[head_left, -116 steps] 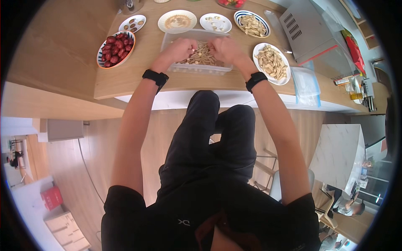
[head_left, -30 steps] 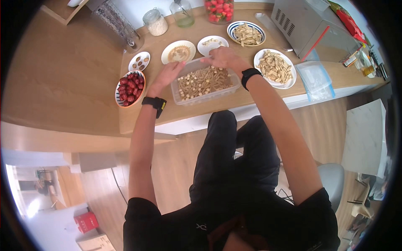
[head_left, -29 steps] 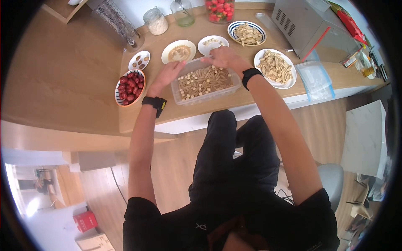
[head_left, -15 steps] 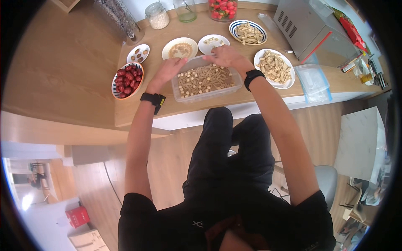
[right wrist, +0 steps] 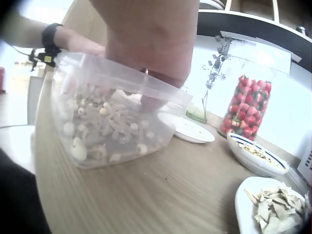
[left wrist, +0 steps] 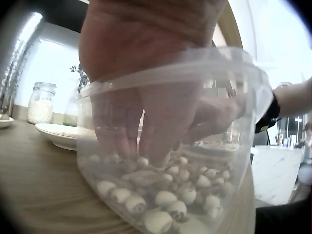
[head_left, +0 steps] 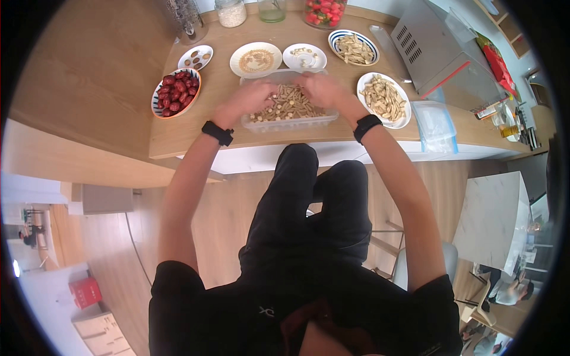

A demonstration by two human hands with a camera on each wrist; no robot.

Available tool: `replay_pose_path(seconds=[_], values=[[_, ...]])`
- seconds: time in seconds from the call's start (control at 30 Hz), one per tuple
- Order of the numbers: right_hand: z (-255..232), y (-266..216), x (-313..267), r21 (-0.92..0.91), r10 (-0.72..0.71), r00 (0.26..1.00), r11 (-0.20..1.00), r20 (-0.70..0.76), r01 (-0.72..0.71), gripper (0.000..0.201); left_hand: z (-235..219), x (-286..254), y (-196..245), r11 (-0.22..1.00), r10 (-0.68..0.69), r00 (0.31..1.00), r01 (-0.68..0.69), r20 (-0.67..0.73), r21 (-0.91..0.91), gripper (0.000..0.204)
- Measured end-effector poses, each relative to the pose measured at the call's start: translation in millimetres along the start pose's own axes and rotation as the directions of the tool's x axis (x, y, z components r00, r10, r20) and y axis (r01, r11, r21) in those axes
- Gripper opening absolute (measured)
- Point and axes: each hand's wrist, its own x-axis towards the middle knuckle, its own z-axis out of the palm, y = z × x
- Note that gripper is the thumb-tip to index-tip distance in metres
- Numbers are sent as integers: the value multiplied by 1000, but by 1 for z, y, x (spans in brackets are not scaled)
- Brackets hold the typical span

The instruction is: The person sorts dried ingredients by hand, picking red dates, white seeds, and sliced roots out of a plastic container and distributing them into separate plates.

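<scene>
A clear plastic container [head_left: 291, 123] sits near the counter's front edge, holding short beige root sticks [head_left: 303, 108] and round white lotus seeds [left wrist: 158, 222]. My left hand [head_left: 252, 97] reaches into its left side. In the left wrist view, through the wall, the left fingers [left wrist: 129, 129] point down, fairly straight, their tips among the seeds. My right hand [head_left: 323, 89] comes over the far right rim, fingers lowered into the same container. From the right wrist view, the container wall [right wrist: 117, 73] and the hand itself hide most of the right fingers.
A bowl of red dates [head_left: 175, 95] stands left; a plate of pale dried slices [head_left: 384, 98] and a blue-rimmed bowl [head_left: 354, 48] stand right. Behind are a crumb-covered plate [head_left: 255, 61], a small plate [head_left: 304, 57] and a strawberry jar [head_left: 325, 13]. A zip bag [head_left: 435, 124] overhangs the edge.
Half a second ago both hands were at the container's far rim; now they are down inside it, among the sticks and seeds. The head view has also shifted.
</scene>
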Motion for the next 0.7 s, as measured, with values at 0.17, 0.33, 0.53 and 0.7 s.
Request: replay_pose_path(seconds=[0.17,0.33,0.53,0.7], values=[[25,7,-6,-182,3,997,983,74,10,17,10,5,-9,995,7,997,2,-82,101,23],[30,9,-2,-206,42,994,978,101,-20,26,-9,2,7,989,-64,996,54,67,135,11],[27,5,-2,-193,108,990,977,92,-89,15,-4,4,4,980,-29,998,18,56,196,10],[32,8,-1,-87,120,992,989,-31,-122,20,0,10,-7,961,-78,948,-11,-308,-278,16]])
